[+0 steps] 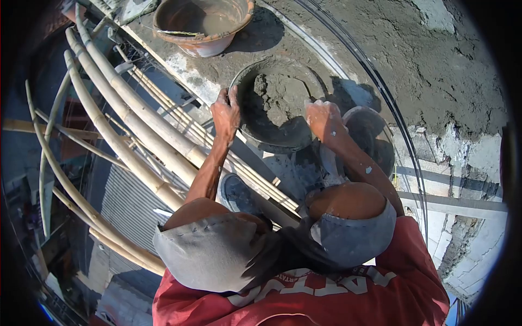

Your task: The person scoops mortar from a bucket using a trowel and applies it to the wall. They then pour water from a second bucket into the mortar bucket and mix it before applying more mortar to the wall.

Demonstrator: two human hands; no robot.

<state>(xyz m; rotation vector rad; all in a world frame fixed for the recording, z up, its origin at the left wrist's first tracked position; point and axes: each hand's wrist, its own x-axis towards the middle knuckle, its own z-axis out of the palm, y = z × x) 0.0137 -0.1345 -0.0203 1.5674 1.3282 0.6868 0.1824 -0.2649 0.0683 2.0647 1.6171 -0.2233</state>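
Observation:
A round black bucket [274,142] holds wet grey mortar [283,98], heaped and rough on its left side. My left hand [225,115] grips the bucket's left rim, with its fingers along the edge. At the opposite side, my right hand [325,118] is closed in a fist over the right rim, close to the mortar. Its fingertips are tucked under, so what it grips is hidden. Dried mortar specks mark my right wrist and forearm.
An orange-rimmed basin [204,46] stands beyond the bucket. Another dark round container [372,138] is beside my right forearm. Bamboo poles [138,117] run along the left over a drop to a corrugated roof [133,204]. Black cables [389,103] cross the mortar-covered surface at right.

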